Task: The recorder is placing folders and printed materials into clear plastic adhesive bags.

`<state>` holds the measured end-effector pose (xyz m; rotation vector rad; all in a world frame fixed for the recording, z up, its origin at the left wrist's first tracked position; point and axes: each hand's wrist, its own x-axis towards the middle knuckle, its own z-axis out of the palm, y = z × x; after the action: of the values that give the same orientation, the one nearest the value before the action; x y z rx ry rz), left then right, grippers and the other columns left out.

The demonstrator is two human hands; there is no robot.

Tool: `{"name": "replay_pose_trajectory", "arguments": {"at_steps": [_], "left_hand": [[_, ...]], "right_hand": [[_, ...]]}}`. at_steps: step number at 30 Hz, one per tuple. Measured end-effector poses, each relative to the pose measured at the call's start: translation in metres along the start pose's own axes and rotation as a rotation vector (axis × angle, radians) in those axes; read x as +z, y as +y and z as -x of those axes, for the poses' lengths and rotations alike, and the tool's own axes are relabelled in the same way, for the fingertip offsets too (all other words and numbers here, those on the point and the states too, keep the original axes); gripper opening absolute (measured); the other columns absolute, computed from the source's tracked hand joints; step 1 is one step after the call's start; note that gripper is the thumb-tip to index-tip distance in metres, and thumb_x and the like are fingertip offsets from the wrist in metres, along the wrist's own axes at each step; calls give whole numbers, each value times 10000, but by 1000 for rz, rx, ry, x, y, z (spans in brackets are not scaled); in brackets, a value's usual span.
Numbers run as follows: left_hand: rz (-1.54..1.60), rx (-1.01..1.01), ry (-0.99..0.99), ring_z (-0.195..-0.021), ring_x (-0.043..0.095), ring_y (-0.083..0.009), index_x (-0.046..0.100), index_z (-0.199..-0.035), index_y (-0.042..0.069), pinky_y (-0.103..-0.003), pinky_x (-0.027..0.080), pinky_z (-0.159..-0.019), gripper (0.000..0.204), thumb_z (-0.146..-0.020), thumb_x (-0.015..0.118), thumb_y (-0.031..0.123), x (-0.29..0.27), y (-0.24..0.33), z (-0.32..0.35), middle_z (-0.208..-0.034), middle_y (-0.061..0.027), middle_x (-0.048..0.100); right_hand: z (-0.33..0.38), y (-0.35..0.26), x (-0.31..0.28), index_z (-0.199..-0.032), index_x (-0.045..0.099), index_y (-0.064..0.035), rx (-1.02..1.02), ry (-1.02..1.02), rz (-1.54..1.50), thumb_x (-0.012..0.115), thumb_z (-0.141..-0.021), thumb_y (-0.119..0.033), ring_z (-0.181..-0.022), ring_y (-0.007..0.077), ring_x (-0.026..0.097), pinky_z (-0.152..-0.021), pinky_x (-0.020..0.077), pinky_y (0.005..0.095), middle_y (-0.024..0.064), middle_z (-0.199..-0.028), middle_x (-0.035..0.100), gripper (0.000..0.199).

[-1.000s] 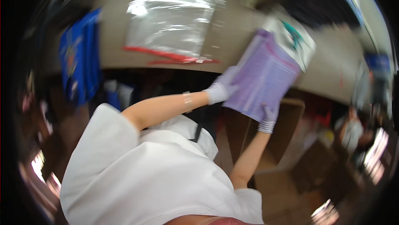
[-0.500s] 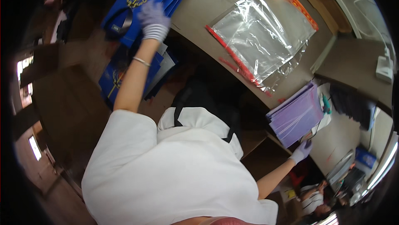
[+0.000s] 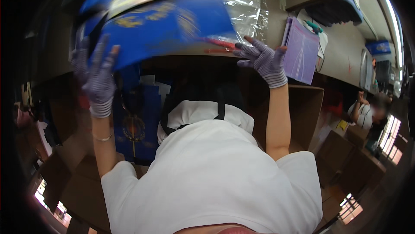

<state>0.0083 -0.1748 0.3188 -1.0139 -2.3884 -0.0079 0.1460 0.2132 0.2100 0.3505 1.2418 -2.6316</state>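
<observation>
A blue bag (image 3: 173,31) with a gold printed emblem, smeared by motion, spans the table's near edge between my hands. Another blue, gold-printed piece shows above it, with a dark gap between the two. My left hand (image 3: 97,72), in a purple striped glove with some fingertips bare, is spread at the bag's left end, close to a black strap. Whether it touches the bag is unclear. My right hand (image 3: 263,59), gloved alike, has its fingers spread just off the bag's right corner and holds nothing. Beneath the bag's right end lies a clear plastic sleeve (image 3: 246,7) with a red edge.
Flat purple bags (image 3: 302,52) overhang the table edge on the right, beside a green-handled tool (image 3: 314,27). Below the table stand more blue bags (image 3: 136,126) and an open cardboard box (image 3: 307,113). Another person (image 3: 363,111) is at the far right.
My view has turned. The blue bag has come across to the middle, over part of the plastic sleeve. My right hand has left the purple bags and moved in to the bag's right side.
</observation>
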Motion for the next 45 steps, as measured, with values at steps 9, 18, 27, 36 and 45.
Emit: {"name": "replay_pose_trajectory", "arguments": {"at_steps": [9, 18, 27, 36, 45], "left_hand": [[238, 257, -93, -1276, 307, -228, 377, -1320, 299, -429, 229, -1069, 625, -759, 619, 164, 154, 137, -85, -1396, -22, 323], [564, 391, -611, -877, 570, -287, 569, -1003, 92, -359, 475, -775, 239, -767, 600, 102, 310, 245, -61, -956, -92, 586], [1527, -894, -868, -575, 587, -114, 658, -822, -23, -228, 499, -560, 257, -792, 655, 232, 335, 223, -101, -670, -62, 634], [1428, -728, -306, -656, 593, -130, 681, -829, 46, -260, 475, -658, 230, -796, 584, 251, 327, 188, -121, -694, -68, 653], [1060, -243, -239, -767, 641, -190, 642, -834, 56, -291, 495, -746, 182, -724, 668, 199, 233, 154, -146, -807, -79, 660]], "right_hand": [[129, -59, -55, -1031, 570, 15, -451, 671, 1055, 637, -812, -122, -895, 159, 566, -795, 462, 266, 101, -1001, 601, 267], [176, -4, -108, -1042, 572, 24, -341, 1122, 1432, 611, -847, -194, -845, 233, 585, -786, 447, 321, 141, -971, 621, 294], [284, 7, -60, -1118, 550, 31, -531, 1222, 1622, 592, -853, -122, -890, 218, 594, -792, 456, 303, 132, -1094, 597, 309], [202, 86, -9, -1134, 561, -4, -225, 957, 1109, 514, -870, -49, -1001, 178, 576, -918, 420, 296, 148, -1091, 603, 272], [275, 31, -37, -1117, 518, 38, -234, 1095, 301, 608, -807, -121, -898, 232, 578, -823, 468, 333, 135, -1061, 577, 361]]}}
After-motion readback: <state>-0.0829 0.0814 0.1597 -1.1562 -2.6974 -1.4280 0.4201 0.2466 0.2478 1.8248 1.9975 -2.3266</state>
